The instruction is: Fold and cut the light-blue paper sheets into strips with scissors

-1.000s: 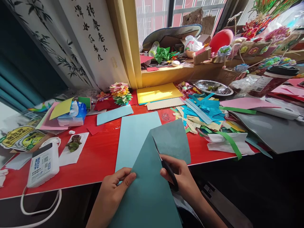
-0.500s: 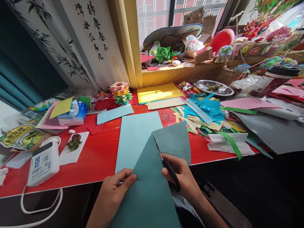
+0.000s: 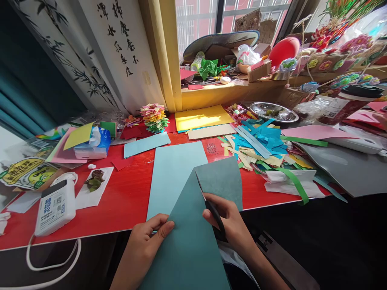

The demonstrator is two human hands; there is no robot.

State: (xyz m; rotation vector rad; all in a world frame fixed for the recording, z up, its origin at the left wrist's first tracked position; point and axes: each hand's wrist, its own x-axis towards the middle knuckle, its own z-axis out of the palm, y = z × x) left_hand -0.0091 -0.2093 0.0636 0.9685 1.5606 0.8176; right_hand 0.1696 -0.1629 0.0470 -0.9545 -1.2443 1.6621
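Observation:
My left hand (image 3: 148, 241) pinches the left edge of a teal sheet of paper (image 3: 187, 241) between thumb and fingers. In my right hand (image 3: 231, 223) is a pair of black-handled scissors (image 3: 216, 215), fingers wrapped round the handles. The blades lie in a cut that runs in from the right side of the sheet. Above the cut, a flap (image 3: 222, 177) of the same paper stands off to the right. Under the sheet, a light blue sheet (image 3: 175, 173) lies flat on the red table (image 3: 133, 185).
Cut paper strips (image 3: 256, 141) are heaped at the right, near a metal plate (image 3: 273, 112). A folded-paper stack (image 3: 154, 117) stands at the back. At the left are a white device (image 3: 57, 207) with a cable and a tissue pack (image 3: 92, 147). The table's front edge runs below.
The scissor handles and my right thumb have shifted slightly left and closer to the sheet. My left hand keeps the same hold on the paper.

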